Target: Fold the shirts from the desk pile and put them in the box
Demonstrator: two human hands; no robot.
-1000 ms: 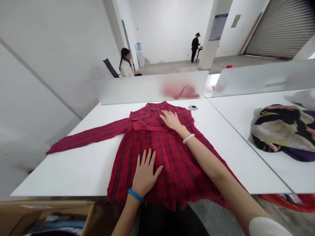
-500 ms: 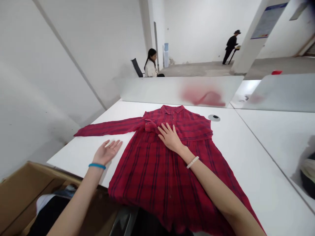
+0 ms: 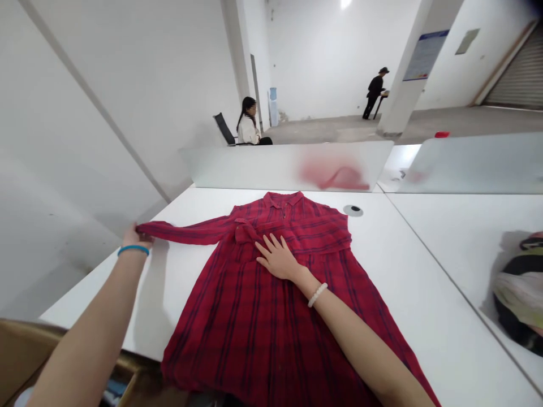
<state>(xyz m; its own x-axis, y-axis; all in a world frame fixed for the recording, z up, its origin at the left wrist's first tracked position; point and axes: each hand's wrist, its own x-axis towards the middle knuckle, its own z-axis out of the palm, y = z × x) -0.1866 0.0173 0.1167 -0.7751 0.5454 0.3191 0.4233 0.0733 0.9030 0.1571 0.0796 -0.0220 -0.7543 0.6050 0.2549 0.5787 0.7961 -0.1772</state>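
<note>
A red plaid shirt [image 3: 263, 305] lies front side up on the white table [image 3: 407, 271], its collar toward the far side and its hem over the near edge. One sleeve is folded across the chest; the other stretches out to the left. My left hand [image 3: 139, 234], with a blue band at the wrist, grips the cuff end of that outstretched sleeve and lifts it slightly. My right hand [image 3: 278, 257], wearing a pale bead bracelet, rests flat with spread fingers on the shirt front, by the folded sleeve's cuff.
A frosted divider [image 3: 254, 167] runs along the table's far edge, with a blurred red thing behind it. Bundled cloth [image 3: 520, 294] lies at the right. A cardboard box [image 3: 25, 350] stands below the near left edge. Two people are farther off, one seated, one standing.
My left hand has moved left and away from me, from open above the table to closed on the sleeve's cuff. My right hand stays on the shirt. The view has shifted a little.
</note>
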